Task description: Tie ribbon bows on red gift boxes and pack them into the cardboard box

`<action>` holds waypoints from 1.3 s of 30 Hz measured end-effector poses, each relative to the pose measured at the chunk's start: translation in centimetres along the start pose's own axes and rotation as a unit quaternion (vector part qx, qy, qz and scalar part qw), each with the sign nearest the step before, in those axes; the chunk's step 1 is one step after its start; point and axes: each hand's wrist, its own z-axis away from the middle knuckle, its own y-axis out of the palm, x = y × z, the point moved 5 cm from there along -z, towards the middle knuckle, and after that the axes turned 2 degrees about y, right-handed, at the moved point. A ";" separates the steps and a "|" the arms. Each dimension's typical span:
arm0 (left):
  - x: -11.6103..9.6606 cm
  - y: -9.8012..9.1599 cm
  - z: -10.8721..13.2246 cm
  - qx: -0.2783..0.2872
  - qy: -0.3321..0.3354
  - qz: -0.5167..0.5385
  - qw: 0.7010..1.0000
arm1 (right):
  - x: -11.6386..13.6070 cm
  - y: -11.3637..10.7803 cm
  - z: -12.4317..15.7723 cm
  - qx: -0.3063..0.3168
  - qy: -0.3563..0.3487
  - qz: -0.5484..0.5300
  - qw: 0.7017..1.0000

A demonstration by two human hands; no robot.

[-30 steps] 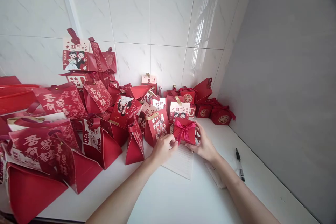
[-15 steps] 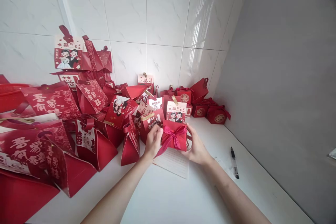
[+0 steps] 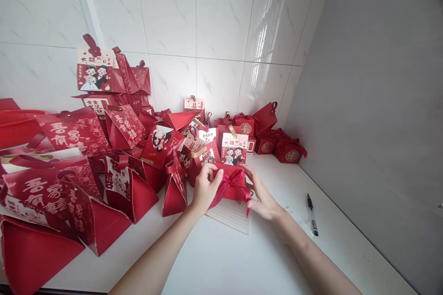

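A small red box point(image 3: 224, 171) with a dark pink ribbon bow point(image 3: 232, 179) on its face is in front of me, above a lined sheet of paper point(image 3: 231, 216). At its left side, my left hand point(image 3: 207, 185) grips the box, thumb over the front near the bow. My right hand point(image 3: 262, 198) is at the box's right side, thumb by the hanging ribbon end and fingers reaching behind the edge. One ribbon tail hangs to the lower left, the other to the lower right.
Many red gift boxes point(image 3: 126, 126) are piled at the left and back. Ribboned boxes point(image 3: 290, 151) stand in the right corner by the grey wall. A black pen point(image 3: 312, 214) lies to the right. A red basin point(image 3: 20, 124) is far left.
My left thumb has moved in toward the bow. My right thumb has come away from the box's lower edge, and the right ribbon tail now hangs down beside it. The view has shifted slightly.
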 end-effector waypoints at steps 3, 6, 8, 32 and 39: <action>-0.2 0.0 0.1 -0.002 -0.004 -0.010 1.000 | 0.6 -0.2 0.0 -0.023 0.005 -0.083 0.996; -0.1 0.1 0.0 0.002 -0.009 -0.002 1.000 | 0.2 -0.3 -0.1 -0.067 0.029 -0.128 0.989; 0.0 0.2 0.0 0.005 -0.007 0.006 1.000 | -0.3 -0.4 -0.2 -0.118 0.065 -0.129 0.982; 0.3 0.8 0.0 0.023 0.003 0.038 0.999 | -0.6 -0.6 -0.1 -0.203 0.142 -0.096 0.964; 0.1 0.8 0.1 0.030 0.009 0.024 0.999 | -1.5 -0.8 -0.1 -0.199 0.142 -0.163 0.956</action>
